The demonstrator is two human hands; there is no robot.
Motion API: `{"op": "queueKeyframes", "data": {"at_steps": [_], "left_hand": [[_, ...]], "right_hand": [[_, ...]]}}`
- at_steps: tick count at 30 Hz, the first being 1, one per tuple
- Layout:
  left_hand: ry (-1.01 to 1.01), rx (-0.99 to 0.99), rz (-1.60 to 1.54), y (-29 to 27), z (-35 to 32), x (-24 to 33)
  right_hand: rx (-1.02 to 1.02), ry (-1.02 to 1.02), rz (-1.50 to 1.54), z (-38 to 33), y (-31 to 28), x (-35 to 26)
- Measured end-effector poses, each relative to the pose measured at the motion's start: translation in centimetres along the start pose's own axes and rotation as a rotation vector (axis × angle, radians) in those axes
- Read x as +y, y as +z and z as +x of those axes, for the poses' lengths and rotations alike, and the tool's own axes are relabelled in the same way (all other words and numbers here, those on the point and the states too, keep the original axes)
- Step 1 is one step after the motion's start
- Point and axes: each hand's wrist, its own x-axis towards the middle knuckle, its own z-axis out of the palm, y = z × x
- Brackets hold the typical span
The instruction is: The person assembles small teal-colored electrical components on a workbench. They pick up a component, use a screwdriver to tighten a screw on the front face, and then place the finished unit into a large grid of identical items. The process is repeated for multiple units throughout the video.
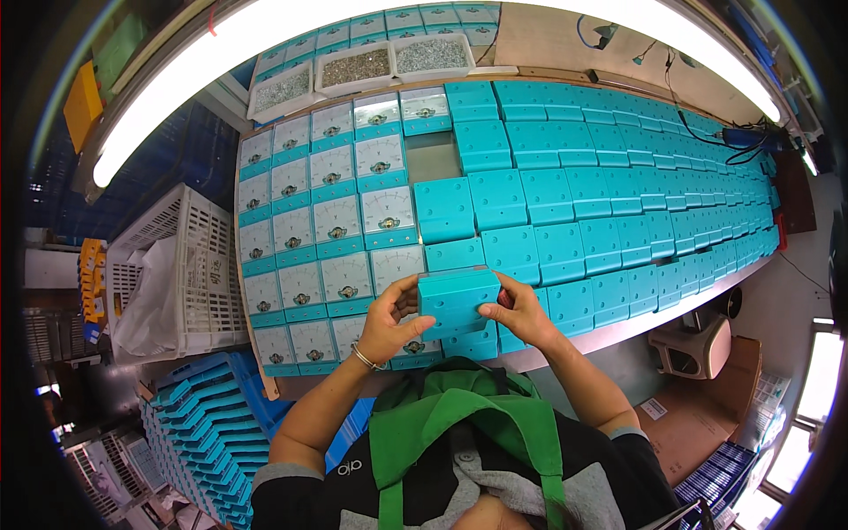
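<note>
Together, both hands (455, 311) grip a teal meter housing (458, 299) (back side up).

Teal square meter housing (457, 300), back up

Assembly workshop — a long workbench (618, 331) covered edge to edge with rows of identical teal meter housings (565, 203) and white-faced panel meters (331, 221). Trays of small metal screws (393, 62), a white plastic crate (190, 265) and stacked blue trays (208, 424) — all under strip lighting (424, 13) — indicate batch production.
</note>
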Motion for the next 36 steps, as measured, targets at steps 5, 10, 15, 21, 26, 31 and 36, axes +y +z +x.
{"op": "queueKeyframes", "data": {"at_steps": [5, 10, 15, 21, 26, 31, 36], "left_hand": [[0.079, 0.076, 0.083, -0.3, 3.1, 0.1], [0.268, 0.203, 0.225, -3.0, 13.1, 0.6], [0.170, 0.250, 0.705, -8.3, 23.5, 0.0], [-0.084, 0.018, 1.272, -10.4, 29.4, 1.9], [-0.203, -0.068, 1.268, -11.6, 29.8, 5.0], [-0.226, -0.134, 1.255, -11.9, 29.8, 6.2], [-0.151, -0.146, 1.232, -11.5, 29.9, 7.7]], "right_hand": [[0.151, -0.157, 0.030, 2.6, 0.3, -0.2], [0.411, -0.339, -0.137, 5.7, -1.0, 0.3], [0.347, -0.121, 0.029, 3.9, -3.0, 2.2], [0.301, 0.008, 0.189, 3.4, -3.0, 2.5], [0.286, 0.025, 0.232, 3.0, -3.0, 3.8], [0.276, 0.016, 0.203, 2.9, -2.8, 5.5], [0.261, 0.014, 0.143, 2.9, -2.1, 6.0]]}}
